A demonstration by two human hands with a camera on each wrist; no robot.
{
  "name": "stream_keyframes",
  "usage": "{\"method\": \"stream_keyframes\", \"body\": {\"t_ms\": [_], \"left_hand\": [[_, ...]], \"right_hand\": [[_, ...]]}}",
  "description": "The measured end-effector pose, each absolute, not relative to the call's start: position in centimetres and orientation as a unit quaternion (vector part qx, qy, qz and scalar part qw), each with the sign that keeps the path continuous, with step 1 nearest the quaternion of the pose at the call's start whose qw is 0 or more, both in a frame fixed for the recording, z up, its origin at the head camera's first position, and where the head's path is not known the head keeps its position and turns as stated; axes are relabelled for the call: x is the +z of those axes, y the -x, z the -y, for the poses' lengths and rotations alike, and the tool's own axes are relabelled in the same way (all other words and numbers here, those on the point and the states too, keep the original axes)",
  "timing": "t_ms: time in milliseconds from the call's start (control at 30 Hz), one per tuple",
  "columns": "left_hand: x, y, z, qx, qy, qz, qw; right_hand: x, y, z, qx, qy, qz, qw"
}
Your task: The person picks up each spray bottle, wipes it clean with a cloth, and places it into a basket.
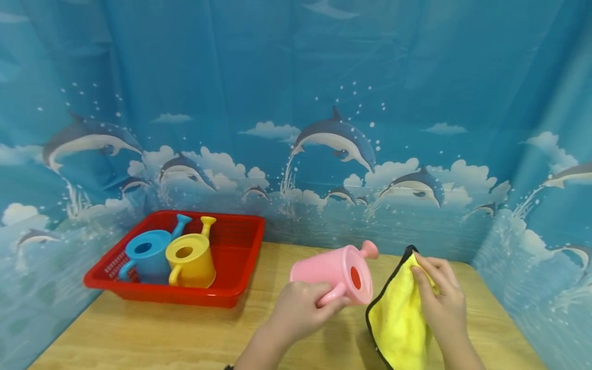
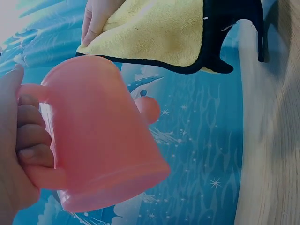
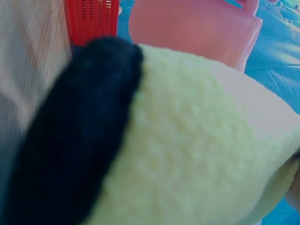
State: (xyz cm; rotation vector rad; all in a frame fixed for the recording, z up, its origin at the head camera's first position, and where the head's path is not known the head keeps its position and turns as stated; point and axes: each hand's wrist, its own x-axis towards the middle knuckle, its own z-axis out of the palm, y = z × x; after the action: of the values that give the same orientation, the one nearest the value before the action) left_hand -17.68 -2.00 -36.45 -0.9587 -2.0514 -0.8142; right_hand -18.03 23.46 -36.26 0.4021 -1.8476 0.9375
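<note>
A pink toy watering can point(image 1: 319, 267) is held up above the table, tipped on its side with its round top opening facing me. My left hand point(image 1: 302, 311) grips its handle, and in the left wrist view the fingers point(image 2: 35, 133) curl through that handle. To the right, my right hand point(image 1: 441, 298) pinches a yellow cloth point(image 1: 400, 313) with black edging near its upper corner, and the rest hangs down. The cloth point(image 3: 187, 140) fills most of the right wrist view and hides nearly all of the right hand there. Cloth and can are apart in the head view.
A red plastic basket point(image 1: 231, 295) stands on the wooden table point(image 1: 185, 334) at the left. Inside it are a blue watering can point(image 1: 154, 264) and a yellow watering can point(image 1: 199, 264), both upright. A blue dolphin-print curtain point(image 1: 277, 61) surrounds the table's back and sides.
</note>
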Motion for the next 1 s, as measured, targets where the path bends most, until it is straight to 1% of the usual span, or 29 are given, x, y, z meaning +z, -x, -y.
{"method": "stream_keyframes", "body": {"t_ms": [67, 200, 367, 533, 633, 733, 1000], "left_hand": [[-36.5, 17.7, 1.8, -0.290, 0.374, 0.785, 0.400], [-36.7, 18.0, 1.5, -0.264, 0.375, 0.760, 0.460], [-36.8, 18.2, 1.3, -0.221, 0.372, 0.741, 0.514], [-36.9, 18.4, 1.3, -0.155, 0.366, 0.733, 0.552], [-36.8, 18.5, 1.4, -0.118, 0.382, 0.720, 0.568], [-36.6, 18.4, 1.3, -0.092, 0.408, 0.705, 0.573], [-36.6, 17.7, 0.6, -0.066, 0.427, 0.707, 0.560]], "right_hand": [[-36.2, 18.0, -23.5, 0.385, -0.161, 0.765, 0.491], [-36.2, 18.0, -23.6, 0.384, -0.153, 0.768, 0.489], [-36.5, 18.2, -23.8, 0.381, -0.168, 0.758, 0.502], [-36.6, 18.3, -23.7, 0.374, -0.180, 0.753, 0.510], [-36.2, 17.8, -23.5, 0.354, -0.202, 0.757, 0.511], [-35.9, 17.1, -22.9, 0.327, -0.234, 0.762, 0.507], [-35.9, 16.0, -19.9, 0.270, -0.313, 0.761, 0.500]]}}
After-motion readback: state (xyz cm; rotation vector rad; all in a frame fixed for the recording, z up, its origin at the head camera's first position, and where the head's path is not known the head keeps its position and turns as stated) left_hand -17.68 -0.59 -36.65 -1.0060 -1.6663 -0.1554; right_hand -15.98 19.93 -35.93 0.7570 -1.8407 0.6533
